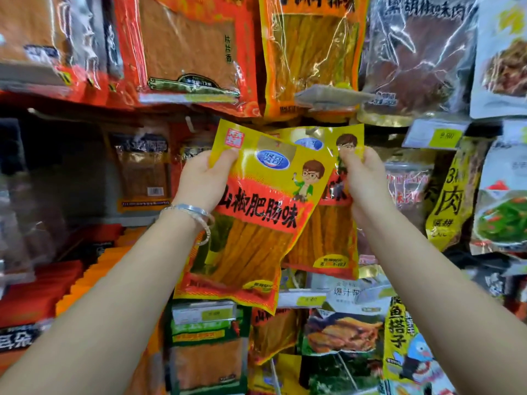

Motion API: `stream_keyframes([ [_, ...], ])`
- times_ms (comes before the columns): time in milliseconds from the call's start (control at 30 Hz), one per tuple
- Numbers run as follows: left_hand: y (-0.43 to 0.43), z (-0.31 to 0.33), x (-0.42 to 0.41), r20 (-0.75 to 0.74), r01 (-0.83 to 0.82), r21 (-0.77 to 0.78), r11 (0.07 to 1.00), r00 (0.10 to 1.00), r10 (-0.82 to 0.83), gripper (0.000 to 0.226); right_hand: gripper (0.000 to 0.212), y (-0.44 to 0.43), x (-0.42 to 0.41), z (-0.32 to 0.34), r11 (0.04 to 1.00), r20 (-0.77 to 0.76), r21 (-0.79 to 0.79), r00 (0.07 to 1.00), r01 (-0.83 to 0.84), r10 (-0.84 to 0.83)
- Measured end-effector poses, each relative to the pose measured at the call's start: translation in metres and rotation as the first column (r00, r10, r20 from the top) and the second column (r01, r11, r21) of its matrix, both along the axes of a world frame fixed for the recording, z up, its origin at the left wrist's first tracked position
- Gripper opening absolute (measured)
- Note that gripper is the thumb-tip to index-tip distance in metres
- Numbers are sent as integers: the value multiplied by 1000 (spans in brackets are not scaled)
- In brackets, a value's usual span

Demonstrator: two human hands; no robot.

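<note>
A yellow and red snack packet (256, 212) with a cartoon figure and orange strips inside is tilted in front of a store display. My left hand (204, 181), a silver bracelet on its wrist, grips this packet by its upper left edge, thumb on the front. Behind it is a second packet of the same kind (333, 232). My right hand (365, 181) pinches the second packet at its upper right edge. The front packet overlaps the left part of the second one.
Hanging snack packets fill the display: red and orange ones (196, 49) above, a dark packet (419, 52) at upper right, green and yellow ones (205, 346) below. A yellow price tag (440, 135) sits on the right. Stacked red and orange packs (71, 283) lie at lower left.
</note>
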State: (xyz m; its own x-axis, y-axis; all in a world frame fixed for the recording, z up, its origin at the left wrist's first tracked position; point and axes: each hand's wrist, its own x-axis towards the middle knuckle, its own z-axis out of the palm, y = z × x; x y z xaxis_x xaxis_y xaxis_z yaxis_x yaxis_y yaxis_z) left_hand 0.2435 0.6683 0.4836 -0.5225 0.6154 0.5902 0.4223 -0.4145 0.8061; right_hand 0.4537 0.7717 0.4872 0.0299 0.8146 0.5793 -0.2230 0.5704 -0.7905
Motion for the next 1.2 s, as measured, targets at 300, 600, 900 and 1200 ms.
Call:
stream_keyframes([
  [300, 2, 7, 22, 91, 30, -2, 1000, 995, -29, 29, 37, 18, -9, 8, 992, 300, -116, 954, 44, -7],
  [600, 6, 9, 49, 40, 135, 80, 988, 990, -139, 10, 18, -12, 4, 4, 990, -15, 128, 998, -62, 65],
  [900, -4, 29, 73, -616, 34, 173, 984, 783, 81, 59, 19, -4, 20, 16, 965, 24, 257, 998, 58, -66],
  [1200, 0, 28, 76, -582, 70, 166, 984, 812, 41, 58, 27, 11, 11, 27, 974, 89, 212, 990, 85, -105],
])
